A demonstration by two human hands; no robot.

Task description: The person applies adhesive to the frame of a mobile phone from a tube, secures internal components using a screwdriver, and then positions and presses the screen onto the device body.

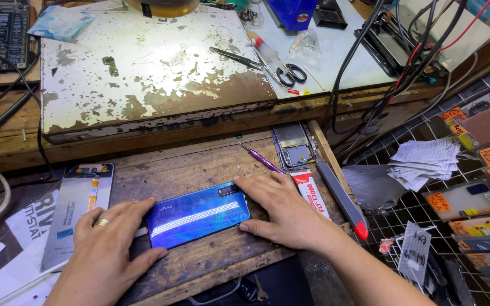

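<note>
A glossy blue phone [198, 215] lies back-up on a worn wooden drawer board [199, 164]. My left hand [106, 246], with a ring on one finger, rests flat at the phone's left end, fingertips touching its edge. My right hand [282, 209] presses against the phone's right end, fingers spread around its corner. Both hands frame the phone from either side without lifting it.
A purple-handled tool [262, 158], an opened phone frame [295, 146], a glue tube [311, 192] and a grey-red knife [342, 198] lie to the right. A screen panel [75, 212] lies left. Behind is a chipped white worktop [154, 68] with tweezers, scissors [287, 71] and cables.
</note>
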